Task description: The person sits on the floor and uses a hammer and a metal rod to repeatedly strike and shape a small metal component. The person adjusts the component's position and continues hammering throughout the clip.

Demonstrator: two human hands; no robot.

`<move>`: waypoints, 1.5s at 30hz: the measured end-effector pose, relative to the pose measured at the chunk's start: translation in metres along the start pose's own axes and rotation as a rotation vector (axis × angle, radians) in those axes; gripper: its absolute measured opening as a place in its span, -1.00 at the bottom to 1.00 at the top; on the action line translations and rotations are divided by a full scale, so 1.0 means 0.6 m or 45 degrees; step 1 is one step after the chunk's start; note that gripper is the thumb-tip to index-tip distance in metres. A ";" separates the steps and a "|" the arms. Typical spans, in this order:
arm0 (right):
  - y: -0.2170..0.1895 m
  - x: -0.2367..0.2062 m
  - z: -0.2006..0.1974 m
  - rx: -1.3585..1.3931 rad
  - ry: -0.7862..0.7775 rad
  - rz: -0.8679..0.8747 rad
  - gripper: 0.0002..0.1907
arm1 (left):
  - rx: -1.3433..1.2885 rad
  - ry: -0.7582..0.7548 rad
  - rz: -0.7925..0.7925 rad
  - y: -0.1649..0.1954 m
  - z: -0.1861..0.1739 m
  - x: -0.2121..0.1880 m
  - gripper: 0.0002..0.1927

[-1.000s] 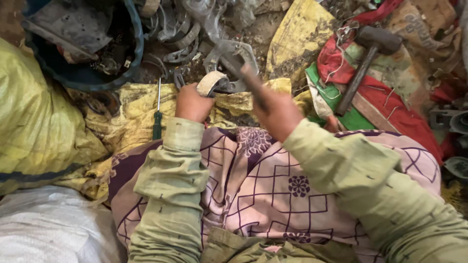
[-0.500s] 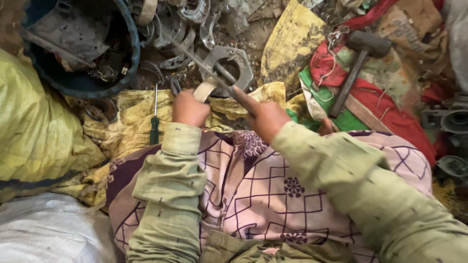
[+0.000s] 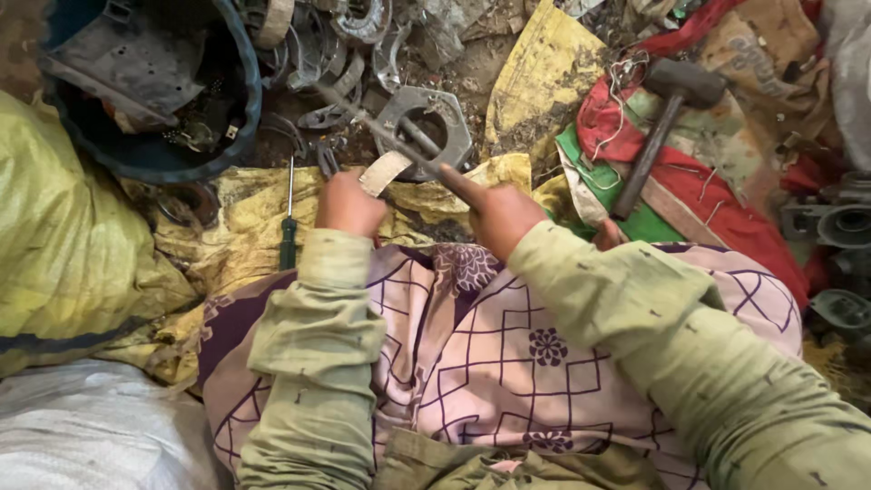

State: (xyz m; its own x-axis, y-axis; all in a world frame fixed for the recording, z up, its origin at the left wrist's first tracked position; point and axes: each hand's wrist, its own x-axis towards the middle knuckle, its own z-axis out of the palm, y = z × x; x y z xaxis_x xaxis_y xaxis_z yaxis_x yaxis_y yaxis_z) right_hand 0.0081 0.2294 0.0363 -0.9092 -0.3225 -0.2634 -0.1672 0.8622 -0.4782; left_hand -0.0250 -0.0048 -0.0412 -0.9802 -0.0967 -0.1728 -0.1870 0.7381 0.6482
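My left hand (image 3: 348, 205) is closed on a curved pale metal strip (image 3: 384, 171) held just above my lap. A long hand tool (image 3: 408, 143) with a reddish-brown handle is gripped by my right hand (image 3: 504, 218); its metal shaft runs up and left over the strip toward a grey metal ring-shaped casting (image 3: 426, 122) on the ground. Both forearms are in olive-green sleeves. My lap is covered by a pink patterned cloth (image 3: 508, 354).
A green-handled screwdriver (image 3: 288, 218) lies on yellow sacking left of my left hand. A hammer (image 3: 667, 127) rests on red and green cloth at right. A dark blue tub (image 3: 145, 91) of scrap sits top left, with scrap metal pieces (image 3: 345, 36) beyond.
Both hands have shifted slightly down and toward me in the view, still holding the strip and the tool. The tool's shaft now reaches farther left across the grey casting.
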 end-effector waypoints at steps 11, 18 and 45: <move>0.012 -0.011 0.008 0.418 0.246 -0.130 -0.32 | 0.088 0.027 0.036 0.033 -0.019 -0.016 -0.73; -0.008 -0.023 -0.009 0.312 0.167 -0.089 -0.25 | 0.102 -0.162 -0.172 0.032 -0.024 -0.013 -0.73; -0.011 -0.016 -0.010 0.469 0.147 0.073 -0.28 | 0.038 -0.237 -0.233 0.021 -0.019 -0.004 -0.81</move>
State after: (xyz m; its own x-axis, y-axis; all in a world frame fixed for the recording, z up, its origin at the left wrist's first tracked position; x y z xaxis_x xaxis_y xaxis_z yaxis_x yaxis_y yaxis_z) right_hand 0.0157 0.2289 0.0471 -0.9535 -0.2138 -0.2125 0.0140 0.6729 -0.7396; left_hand -0.0257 -0.0027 -0.0241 -0.9009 -0.1081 -0.4204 -0.3556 0.7394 0.5718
